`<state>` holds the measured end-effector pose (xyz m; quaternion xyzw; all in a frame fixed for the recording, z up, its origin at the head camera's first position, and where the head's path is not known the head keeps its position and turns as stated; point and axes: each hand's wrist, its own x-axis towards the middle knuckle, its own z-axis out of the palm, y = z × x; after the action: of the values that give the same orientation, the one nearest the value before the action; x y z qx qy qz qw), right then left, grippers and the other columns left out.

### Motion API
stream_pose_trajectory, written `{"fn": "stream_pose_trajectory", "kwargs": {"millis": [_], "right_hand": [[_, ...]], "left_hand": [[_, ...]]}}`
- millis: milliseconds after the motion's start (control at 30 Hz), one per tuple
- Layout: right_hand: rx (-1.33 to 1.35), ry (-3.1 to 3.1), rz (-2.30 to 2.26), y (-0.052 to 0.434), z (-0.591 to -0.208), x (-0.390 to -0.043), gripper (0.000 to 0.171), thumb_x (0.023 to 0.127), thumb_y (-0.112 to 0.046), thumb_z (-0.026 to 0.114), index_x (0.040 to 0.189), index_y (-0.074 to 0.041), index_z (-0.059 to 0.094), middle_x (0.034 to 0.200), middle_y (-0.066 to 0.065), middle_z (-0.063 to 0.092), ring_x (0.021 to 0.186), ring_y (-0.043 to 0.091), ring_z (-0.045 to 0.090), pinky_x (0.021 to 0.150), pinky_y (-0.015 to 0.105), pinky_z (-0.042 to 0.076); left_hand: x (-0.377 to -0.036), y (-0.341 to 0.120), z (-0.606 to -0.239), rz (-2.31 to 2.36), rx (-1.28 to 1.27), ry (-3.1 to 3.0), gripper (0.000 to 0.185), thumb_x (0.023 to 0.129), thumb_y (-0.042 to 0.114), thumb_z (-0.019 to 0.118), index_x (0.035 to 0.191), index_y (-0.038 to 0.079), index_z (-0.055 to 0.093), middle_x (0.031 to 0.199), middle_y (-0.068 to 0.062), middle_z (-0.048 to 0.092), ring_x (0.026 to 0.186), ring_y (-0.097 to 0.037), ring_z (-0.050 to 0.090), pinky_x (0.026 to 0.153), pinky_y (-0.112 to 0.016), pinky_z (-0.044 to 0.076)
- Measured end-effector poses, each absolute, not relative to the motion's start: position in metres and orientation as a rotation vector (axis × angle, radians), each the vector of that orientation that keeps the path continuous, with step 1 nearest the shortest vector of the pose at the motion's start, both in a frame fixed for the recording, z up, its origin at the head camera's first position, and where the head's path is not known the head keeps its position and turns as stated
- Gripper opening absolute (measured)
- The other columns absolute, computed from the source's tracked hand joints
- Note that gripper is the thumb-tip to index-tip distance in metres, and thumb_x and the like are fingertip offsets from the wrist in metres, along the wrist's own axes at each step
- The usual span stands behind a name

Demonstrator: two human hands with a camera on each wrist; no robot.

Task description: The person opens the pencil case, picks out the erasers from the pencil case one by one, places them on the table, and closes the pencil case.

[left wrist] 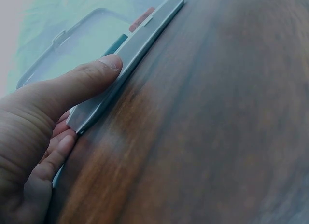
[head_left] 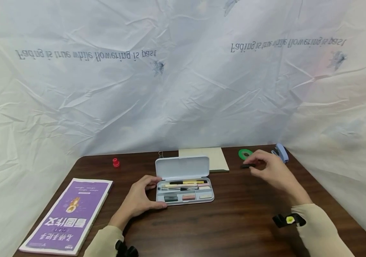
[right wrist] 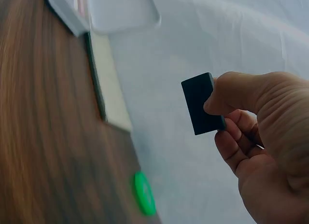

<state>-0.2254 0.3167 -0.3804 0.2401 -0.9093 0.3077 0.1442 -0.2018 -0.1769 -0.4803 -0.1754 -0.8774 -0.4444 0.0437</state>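
A pale grey pencil case stands on the table with its lid raised. My left hand grips its left end, thumb on the front wall and other fingers round the side and back corner. Several pens and pencils lie in the rear compartment. Along the front sit a dark green block, a pink block and a whitish block. Off to the case's right, my right hand pinches a small black rectangular block between thumb and fingers, above the table.
Beyond the right hand are a green tape roll and a blue stapler. A cream pad lies behind the case, near a binder clip. Leftward are a red stamp-like piece and a purple book. A draped sheet encloses the table.
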Motion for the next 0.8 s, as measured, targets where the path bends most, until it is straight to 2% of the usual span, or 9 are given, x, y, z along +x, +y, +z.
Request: {"fn": "stream_pose_trajectory", "kwargs": {"millis": [267,600,800], "right_hand": [[0.578,-2.681,0.926,0.347,-0.406,-0.233,0.027,0.097,0.004,0.082,0.113,-0.018,0.083,0.115,0.002,0.073,0.099,0.011,0.066,0.081,0.020,0.060],[0.520,-2.791,0.836,0.354,-0.434,-0.242,0.025,0.095,0.000,0.086,0.109,-0.021,0.083,0.113,0.001,0.075,0.100,0.021,0.070,0.080,0.031,0.059],[0.485,-2.800,0.765,0.356,-0.440,-0.244,0.027,0.094,0.000,0.087,0.108,-0.022,0.083,0.111,0.000,0.075,0.096,0.020,0.069,0.079,0.033,0.058]], "left_hand": [[-0.203,-0.177,-0.481,-1.369,-0.539,-2.677,0.091,0.067,0.049,0.109,0.144,0.021,0.071,0.142,0.006,0.068,0.128,-0.022,0.071,0.112,-0.043,0.061],[-0.203,-0.176,-0.480,-1.376,-0.532,-2.681,0.091,0.068,0.049,0.109,0.145,0.022,0.070,0.143,0.006,0.068,0.129,-0.022,0.071,0.113,-0.043,0.061],[-0.202,-0.177,-0.480,-1.366,-0.535,-2.681,0.091,0.068,0.050,0.109,0.145,0.020,0.070,0.142,0.006,0.068,0.128,-0.021,0.071,0.113,-0.043,0.061]]}}
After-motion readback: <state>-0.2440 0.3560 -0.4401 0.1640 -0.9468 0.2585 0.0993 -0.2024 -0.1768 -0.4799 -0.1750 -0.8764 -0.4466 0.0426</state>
